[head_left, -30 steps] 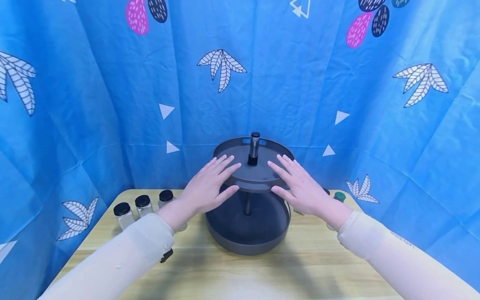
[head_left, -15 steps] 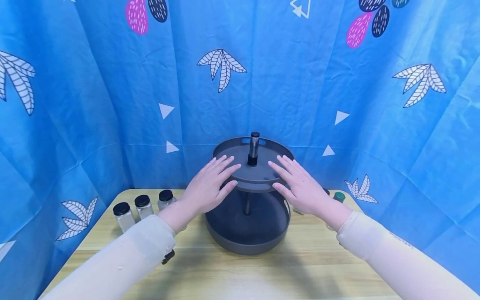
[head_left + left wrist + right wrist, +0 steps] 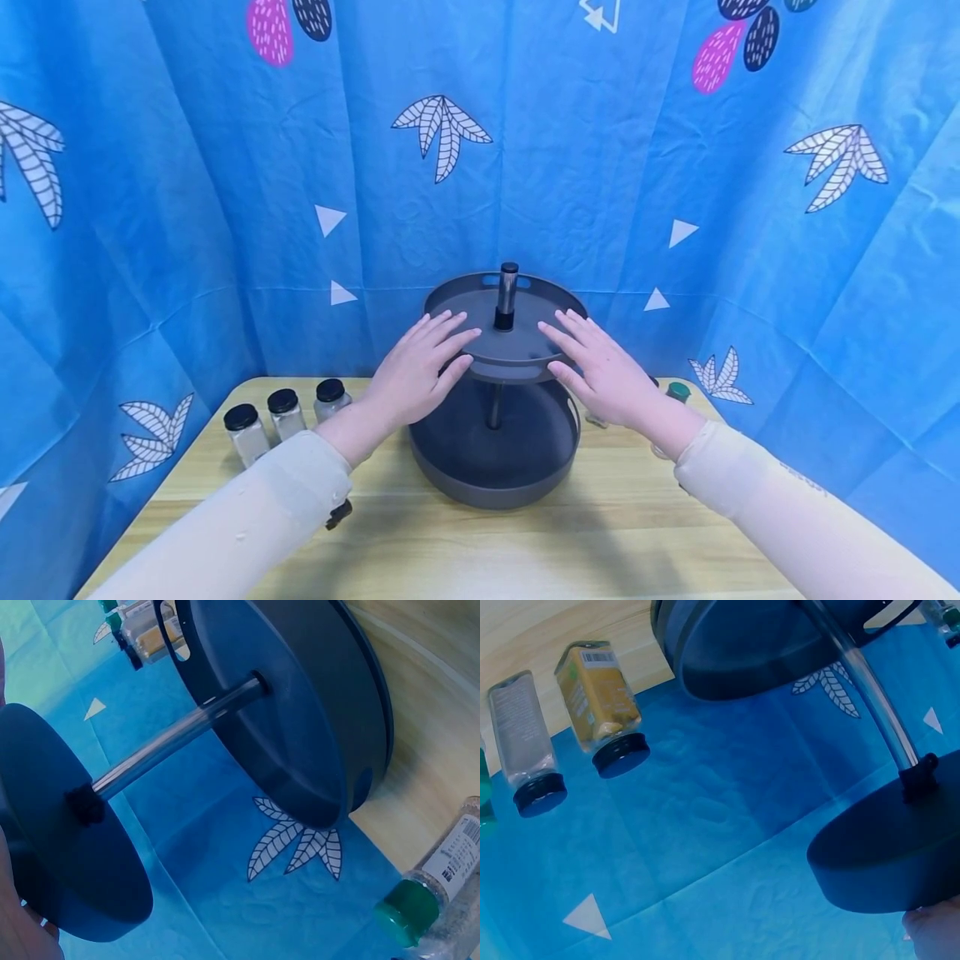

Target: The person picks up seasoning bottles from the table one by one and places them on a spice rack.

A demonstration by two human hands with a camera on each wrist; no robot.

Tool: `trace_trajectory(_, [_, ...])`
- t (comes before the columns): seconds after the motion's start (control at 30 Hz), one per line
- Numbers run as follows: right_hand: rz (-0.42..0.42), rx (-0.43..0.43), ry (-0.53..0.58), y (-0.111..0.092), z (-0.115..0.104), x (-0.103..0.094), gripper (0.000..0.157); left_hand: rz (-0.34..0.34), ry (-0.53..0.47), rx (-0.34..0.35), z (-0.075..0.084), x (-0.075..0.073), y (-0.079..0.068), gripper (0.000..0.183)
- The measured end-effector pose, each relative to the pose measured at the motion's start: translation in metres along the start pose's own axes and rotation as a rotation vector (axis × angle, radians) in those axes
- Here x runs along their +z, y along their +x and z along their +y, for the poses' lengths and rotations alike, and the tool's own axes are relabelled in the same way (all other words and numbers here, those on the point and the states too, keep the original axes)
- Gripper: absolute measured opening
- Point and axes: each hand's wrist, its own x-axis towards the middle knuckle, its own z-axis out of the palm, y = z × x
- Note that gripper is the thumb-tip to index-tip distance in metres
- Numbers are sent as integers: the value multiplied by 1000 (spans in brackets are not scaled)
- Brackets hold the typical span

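Note:
A dark grey two-tier round tray stand has an upper tray [image 3: 507, 346], a lower tray [image 3: 491, 479] and a metal centre post [image 3: 507, 287]. My left hand [image 3: 412, 372] is at the left front of the upper tray, its fingers extended over the rim. Opposite it, my right hand [image 3: 606, 372] lies at the right front, fingers spread and fairly straight. Both thumbs sit lower, by the outer wall. In the right wrist view, part of my right hand [image 3: 937, 930] meets the upper tray's edge. Whether the left fingers touch the tray is unclear.
Black-lidded jars [image 3: 246, 432] stand on the wooden table [image 3: 510, 558] to the left. A green-lidded jar [image 3: 678, 392] is at the right, partly hidden by my arm. Beneath my left sleeve a small black object [image 3: 339, 514] shows. A patterned blue curtain [image 3: 555, 167] surrounds the table.
My left thumb has risen slightly toward the upper tray's rim, and the right thumb has shifted a little. The tray stand stays in place; the head view has moved very slightly.

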Motion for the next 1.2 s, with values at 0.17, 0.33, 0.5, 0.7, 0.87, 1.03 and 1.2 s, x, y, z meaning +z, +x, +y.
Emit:
trace_trajectory(0.17, [8,-6,10,0,0,1,59,18,-20,-4,0,0,-1,47])
trace_trajectory(0.33, [13,-2,17,-1,0,0,58,33,-21,5,1,0,-1,46])
trace_trajectory(0.5, [16,14,29,-2,0,0,59,28,-19,7,2,0,-1,45])
trace_trajectory(0.7, [3,33,39,-2,1,-2,61,25,-38,8,3,-2,-1,44])
trace_trajectory(0.87, [9,33,42,-3,-1,-6,61,27,-35,8,2,-2,1,44])
trace_trajectory(1.03, [13,23,38,-5,1,-5,61,16,-34,5,2,-2,1,43])
trace_trajectory(1.2, [32,15,37,-8,3,-6,61,-2,-38,-9,2,-3,1,44])
